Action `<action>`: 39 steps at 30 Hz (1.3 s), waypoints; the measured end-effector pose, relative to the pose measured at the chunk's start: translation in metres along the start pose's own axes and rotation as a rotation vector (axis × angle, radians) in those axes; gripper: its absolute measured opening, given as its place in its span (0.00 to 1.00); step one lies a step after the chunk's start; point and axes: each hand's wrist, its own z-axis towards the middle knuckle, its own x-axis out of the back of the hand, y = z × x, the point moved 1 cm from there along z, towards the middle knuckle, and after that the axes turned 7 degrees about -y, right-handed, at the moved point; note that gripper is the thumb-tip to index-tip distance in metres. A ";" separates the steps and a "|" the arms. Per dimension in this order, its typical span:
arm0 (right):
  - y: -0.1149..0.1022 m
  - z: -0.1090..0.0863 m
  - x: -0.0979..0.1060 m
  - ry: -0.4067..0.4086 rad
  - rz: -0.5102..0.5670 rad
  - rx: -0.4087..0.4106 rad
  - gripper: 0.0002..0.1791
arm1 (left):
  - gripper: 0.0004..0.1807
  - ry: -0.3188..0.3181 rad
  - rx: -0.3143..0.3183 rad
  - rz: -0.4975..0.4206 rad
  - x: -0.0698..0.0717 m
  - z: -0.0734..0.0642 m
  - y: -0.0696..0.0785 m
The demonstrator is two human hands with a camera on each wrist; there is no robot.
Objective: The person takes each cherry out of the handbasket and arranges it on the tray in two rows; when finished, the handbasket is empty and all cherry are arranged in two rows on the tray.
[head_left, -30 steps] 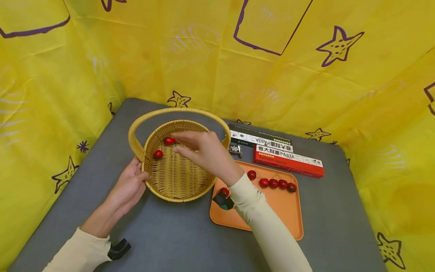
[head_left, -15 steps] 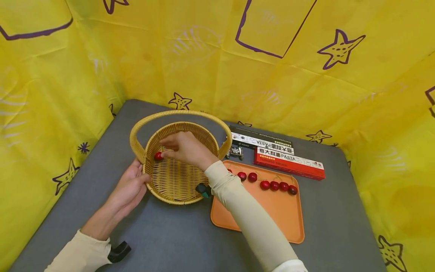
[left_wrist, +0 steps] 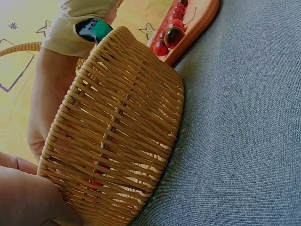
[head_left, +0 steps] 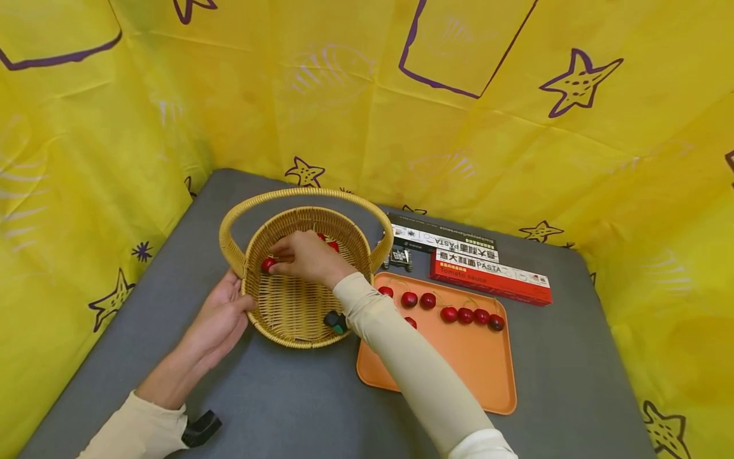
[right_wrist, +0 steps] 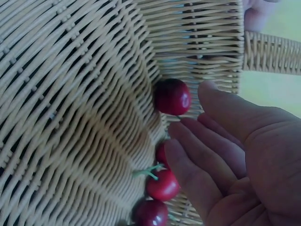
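Observation:
A round wicker basket (head_left: 298, 322) with a tall arched handle stands on the table at the left. My left hand (head_left: 226, 309) grips its left rim, the thumb over the edge. Inside the basket reaches my right hand (head_left: 309, 258), its fingers extended toward a red cherry (head_left: 267, 264) by the left wall. In the right wrist view a small gap shows between the fingertips and that cherry (right_wrist: 173, 96), and nothing is held. More cherries (right_wrist: 162, 184) lie along the wall below it, one with a green stem. An orange tray (head_left: 459, 376) to the right bears several cherries (head_left: 449, 314).
Behind the tray lie a red pasta box (head_left: 487, 280) and a dark pasta box (head_left: 441, 233). A small black-and-silver object (head_left: 399, 257) sits between the basket and these boxes. Yellow patterned cloth (head_left: 344, 95) surrounds the grey table (head_left: 275, 408) at the back and sides.
My right hand has moved left and lower into the basket, toward the cherry at the left wall. Cherries by the back wall now show past the hand. My left hand stays on the rim.

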 end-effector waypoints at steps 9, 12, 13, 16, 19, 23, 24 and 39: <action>0.007 0.006 -0.007 0.027 -0.030 -0.006 0.20 | 0.49 -0.001 -0.007 0.016 -0.002 0.003 -0.001; 0.008 0.008 -0.011 0.032 -0.051 0.011 0.19 | 0.49 -0.002 -0.009 0.015 -0.002 0.003 -0.002; 0.008 0.008 -0.012 0.034 -0.055 0.019 0.19 | 0.49 -0.004 -0.008 0.013 -0.002 0.003 -0.002; 0.007 0.008 -0.014 0.038 -0.075 0.044 0.17 | 0.51 -0.013 -0.004 0.005 -0.003 0.002 -0.002; 0.006 0.007 -0.015 0.039 -0.101 0.060 0.17 | 0.52 -0.016 -0.001 -0.007 -0.004 0.002 -0.002; 0.006 0.003 -0.013 0.041 -0.118 0.064 0.17 | 0.52 -0.016 -0.007 -0.013 -0.006 0.003 -0.002; 0.007 0.002 -0.012 0.041 -0.120 0.067 0.17 | 0.52 -0.015 -0.008 -0.012 -0.006 0.003 -0.002; -0.026 -0.053 0.030 0.149 0.033 0.144 0.21 | 0.50 0.006 -0.022 0.024 -0.001 -0.001 -0.002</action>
